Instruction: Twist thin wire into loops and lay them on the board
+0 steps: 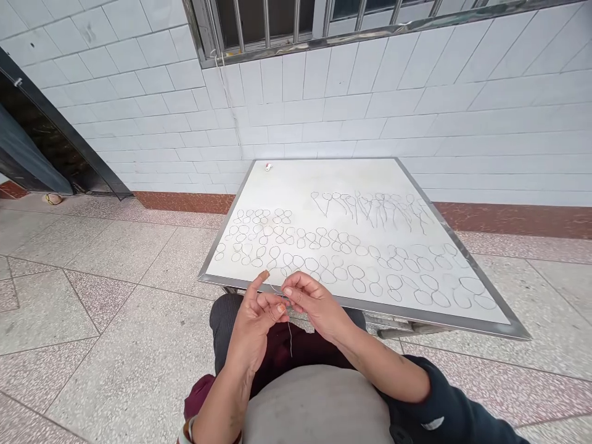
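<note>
Thin wire (291,339) is pinched in my left hand (259,314) and my right hand (317,305), by the near edge of the table (296,182).

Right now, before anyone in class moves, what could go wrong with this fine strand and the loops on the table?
The thin strand could slip or bend, since the left hand and right hand hold it by the fingertips. Either hand might brush the loops near the table's front edge. The long-stemmed pieces lie crowded and may snag together.
</note>
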Demonstrator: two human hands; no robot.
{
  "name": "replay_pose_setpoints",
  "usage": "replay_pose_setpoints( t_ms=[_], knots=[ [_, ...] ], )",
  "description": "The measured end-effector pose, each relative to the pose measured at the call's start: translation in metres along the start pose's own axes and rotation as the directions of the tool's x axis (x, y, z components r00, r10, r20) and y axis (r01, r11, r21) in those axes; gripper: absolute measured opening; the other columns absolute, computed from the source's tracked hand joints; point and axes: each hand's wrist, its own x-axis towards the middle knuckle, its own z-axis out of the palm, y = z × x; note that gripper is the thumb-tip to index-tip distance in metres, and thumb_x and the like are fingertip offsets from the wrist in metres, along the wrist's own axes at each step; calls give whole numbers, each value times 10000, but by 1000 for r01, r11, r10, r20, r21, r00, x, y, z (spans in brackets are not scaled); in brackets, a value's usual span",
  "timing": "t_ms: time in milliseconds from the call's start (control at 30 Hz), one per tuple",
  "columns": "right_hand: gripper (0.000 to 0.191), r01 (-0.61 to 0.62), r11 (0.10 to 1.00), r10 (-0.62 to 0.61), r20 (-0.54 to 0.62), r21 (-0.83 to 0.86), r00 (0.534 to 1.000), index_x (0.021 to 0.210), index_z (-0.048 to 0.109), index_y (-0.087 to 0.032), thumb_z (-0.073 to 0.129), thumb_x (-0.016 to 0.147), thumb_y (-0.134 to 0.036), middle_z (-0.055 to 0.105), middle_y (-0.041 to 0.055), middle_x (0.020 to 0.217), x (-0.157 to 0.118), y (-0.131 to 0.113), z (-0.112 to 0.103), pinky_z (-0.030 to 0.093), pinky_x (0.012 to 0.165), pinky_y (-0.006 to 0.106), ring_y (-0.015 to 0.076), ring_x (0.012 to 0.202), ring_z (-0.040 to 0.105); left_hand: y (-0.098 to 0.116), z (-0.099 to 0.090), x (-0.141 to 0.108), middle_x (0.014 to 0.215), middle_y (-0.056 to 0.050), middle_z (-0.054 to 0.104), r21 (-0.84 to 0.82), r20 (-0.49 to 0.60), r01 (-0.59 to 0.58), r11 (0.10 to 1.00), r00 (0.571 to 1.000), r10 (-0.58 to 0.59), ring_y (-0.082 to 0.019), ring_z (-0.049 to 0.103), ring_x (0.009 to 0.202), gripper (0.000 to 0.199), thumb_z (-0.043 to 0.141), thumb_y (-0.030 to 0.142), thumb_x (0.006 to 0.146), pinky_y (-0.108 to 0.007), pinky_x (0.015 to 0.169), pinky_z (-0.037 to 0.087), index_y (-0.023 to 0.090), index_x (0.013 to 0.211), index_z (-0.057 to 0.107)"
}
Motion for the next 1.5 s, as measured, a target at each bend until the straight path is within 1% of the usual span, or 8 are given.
replay_pose_setpoints(
  t_ms=[133,333,533,733,933,1100,1267,1500],
  knots=[
    [174,-1,1000,2,21,-29,1000,845,603,-212,657,854,-377,513,-44,695,0,-5,0,328,546,230,88,584,420,-2,1,-3,724,38,651,65,-6,-65,996,998,66,-91,577,658,694,777,198,731,-250,730,473,220,1350,464],
    [206,-34,991,43,75,-128,996,856,625,-206,649,855,-411,571,-26,761,-2,-14,1,369,588,250,83,584,453,-1,1,-6,698,50,633,125,-24,-93,988,995,96,-105,599,677,672,762,208,742,-273,769,481,242,1349,474],
    [213,-12,985,22,61,-169,998,879,639,-212,689,815,-409,591,-13,769,-2,-8,-1,395,573,249,100,610,481,-4,0,-7,703,48,619,112,-2,-103,988,995,104,-114,607,700,581,755,218,752,-282,786,479,228,1287,531],
    [168,110,984,-103,52,-142,993,903,607,-219,653,854,-374,581,-22,767,-2,-2,0,451,678,273,115,694,541,-7,0,-8,746,37,587,37,8,-69,997,998,68,-104,571,705,508,678,272,837,-288,778,479,243,1317,516],
    [190,70,995,-67,45,-64,997,865,591,-216,663,846,-391,587,-25,749,-4,-2,0,459,665,288,114,644,539,-8,4,-9,752,33,550,-43,53,-4,999,999,7,-112,544,690,572,689,257,824,-243,624,474,277,1357,481],
    [147,81,996,-81,5,-46,997,844,605,-212,682,837,-338,584,-22,756,-5,0,-3,452,700,272,114,698,540,-8,5,-8,722,41,557,-41,82,9,999,997,-6,-93,527,645,610,686,211,825,-227,620,444,263,1386,452],
    [163,50,999,-49,61,-21,997,830,615,-218,703,817,-354,593,-22,737,-5,-3,-5,457,670,284,117,652,538,-6,4,-8,716,37,564,29,111,44,999,993,-47,-86,520,613,611,680,201,831,-232,606,435,236,1394,445],
    [161,33,999,-33,77,5,996,837,602,-216,698,823,-344,584,-32,723,-2,-6,-5,454,649,279,108,620,544,-2,4,-4,732,32,576,-55,112,115,992,988,-109,-89,533,637,633,678,192,832,-221,582,436,228,1409,421]
  ],
)
